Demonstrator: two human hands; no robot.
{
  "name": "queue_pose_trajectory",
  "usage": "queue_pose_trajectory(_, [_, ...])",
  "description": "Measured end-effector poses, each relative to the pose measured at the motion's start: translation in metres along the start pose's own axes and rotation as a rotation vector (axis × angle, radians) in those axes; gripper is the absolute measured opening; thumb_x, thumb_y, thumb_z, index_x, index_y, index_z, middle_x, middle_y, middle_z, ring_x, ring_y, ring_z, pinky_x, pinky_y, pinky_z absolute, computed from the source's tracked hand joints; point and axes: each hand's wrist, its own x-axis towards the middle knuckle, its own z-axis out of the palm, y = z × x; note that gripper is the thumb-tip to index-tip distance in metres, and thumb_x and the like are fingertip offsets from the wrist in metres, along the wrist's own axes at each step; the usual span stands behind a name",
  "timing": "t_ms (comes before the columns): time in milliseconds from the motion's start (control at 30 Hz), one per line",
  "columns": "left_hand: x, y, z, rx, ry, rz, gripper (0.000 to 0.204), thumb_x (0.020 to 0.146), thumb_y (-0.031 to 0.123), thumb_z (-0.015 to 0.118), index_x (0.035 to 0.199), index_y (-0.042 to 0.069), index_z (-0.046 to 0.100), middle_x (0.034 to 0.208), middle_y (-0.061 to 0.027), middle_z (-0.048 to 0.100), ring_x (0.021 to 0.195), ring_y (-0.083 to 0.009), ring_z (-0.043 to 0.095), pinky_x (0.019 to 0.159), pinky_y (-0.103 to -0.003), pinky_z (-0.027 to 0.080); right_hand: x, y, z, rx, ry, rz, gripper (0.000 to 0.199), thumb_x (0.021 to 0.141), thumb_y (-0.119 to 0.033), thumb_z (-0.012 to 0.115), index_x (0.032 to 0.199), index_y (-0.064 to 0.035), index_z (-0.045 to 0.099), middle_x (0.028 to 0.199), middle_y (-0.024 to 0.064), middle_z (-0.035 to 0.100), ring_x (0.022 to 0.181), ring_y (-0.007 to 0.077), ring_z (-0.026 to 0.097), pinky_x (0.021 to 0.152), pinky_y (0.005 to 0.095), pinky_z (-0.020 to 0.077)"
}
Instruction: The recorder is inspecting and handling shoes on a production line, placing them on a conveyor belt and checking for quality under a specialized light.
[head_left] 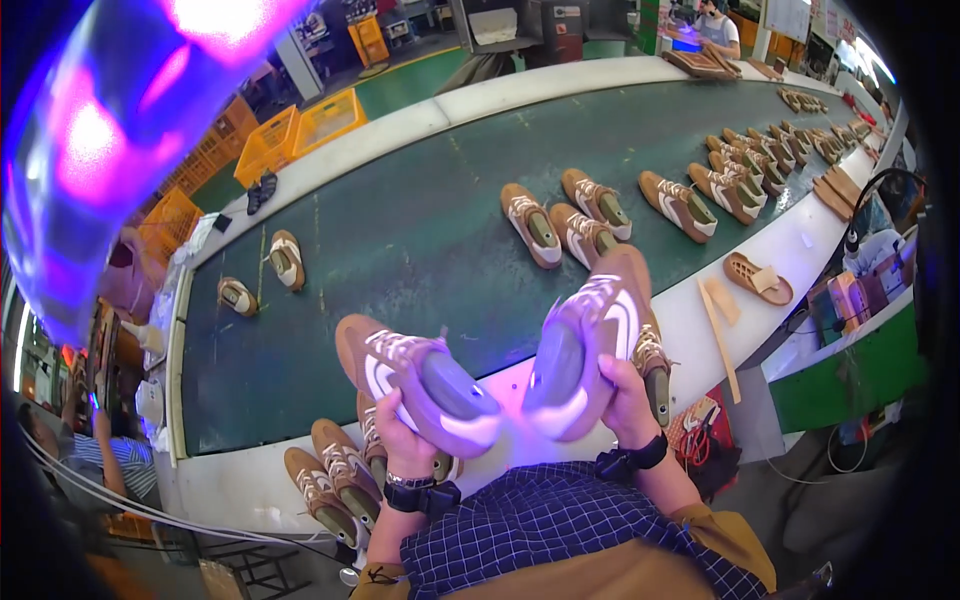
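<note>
My left hand (405, 440) is closed around the side of a brown sneaker (405, 365) with white laces and a white heel. My right hand (628, 395) grips a matching sneaker (597, 310), its toe pointing up and away. Both shoes are lifted above the near edge of the belt, heels close together and tilted toward me. A grey-green shoe last fills each opening. Violet light falls across the heels. Beside my left forearm, several more sneakers (338, 460) stand on the white ledge. Another sneaker (652, 360) is partly hidden behind my right hand.
A green conveyor belt (400, 240) carries several sneakers (735, 190) toward the far right. A brown sandal-like piece (758, 278) and tan strips (722, 340) lie on the right ledge. A glowing lamp housing (110, 150) hangs at upper left. Yellow crates (300, 130) stand beyond. Other people work nearby.
</note>
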Motion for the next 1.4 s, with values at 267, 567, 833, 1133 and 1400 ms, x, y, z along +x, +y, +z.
queue_pose_trajectory(267, [-0.006,-0.005,-0.004,0.058,0.159,0.159,0.051,0.082,0.027,0.06,0.127,0.007,0.045,0.124,-0.0077,0.054,0.115,-0.0247,0.051,0.1,-0.043,0.041,0.006,0.021,0.011,0.051,0.142,-0.06,0.051,0.083,-0.02,0.061,0.128,-0.0048,0.041,0.117,0.0079,0.056,0.107,0.021,0.056,0.092,0.0406,0.0466])
queue_pose_trajectory(567, [-0.004,-0.013,-0.012,0.044,0.206,0.125,0.045,0.083,0.029,0.062,0.122,0.009,0.05,0.118,-0.0046,0.058,0.109,-0.0223,0.055,0.093,-0.042,0.045,0.01,0.045,0.016,0.097,0.21,-0.025,0.047,0.085,-0.025,0.061,0.123,-0.0043,0.044,0.112,0.0091,0.057,0.1,0.0207,0.06,0.083,0.0405,0.0521])
queue_pose_trajectory(833, [-0.004,-0.015,-0.011,0.059,0.218,0.105,0.043,0.084,0.031,0.061,0.119,0.009,0.051,0.115,-0.0048,0.059,0.105,-0.022,0.056,0.09,-0.042,0.046,0.011,0.05,0.015,0.11,0.233,-0.017,0.046,0.085,-0.025,0.061,0.122,-0.003,0.044,0.11,0.0091,0.057,0.097,0.0206,0.06,0.08,0.04,0.0528])
queue_pose_trajectory(1133, [-0.002,-0.016,-0.015,0.065,0.227,0.082,0.05,0.082,0.03,0.063,0.124,0.009,0.047,0.119,-0.0048,0.056,0.109,-0.0227,0.054,0.092,-0.042,0.046,0.012,0.055,0.009,0.094,0.239,0.004,0.043,0.086,-0.025,0.059,0.121,-0.0035,0.045,0.109,0.0089,0.057,0.098,0.0209,0.058,0.083,0.0403,0.0506])
queue_pose_trajectory(1400, [-0.004,-0.015,-0.017,0.172,0.208,0.113,0.043,0.085,0.031,0.059,0.12,0.008,0.049,0.114,-0.0045,0.059,0.103,-0.0206,0.057,0.088,-0.038,0.049,0.009,0.055,0.008,0.095,0.244,-0.021,0.041,0.086,-0.018,0.059,0.12,-0.0008,0.044,0.108,0.0107,0.057,0.097,0.0224,0.06,0.081,0.0407,0.0524])
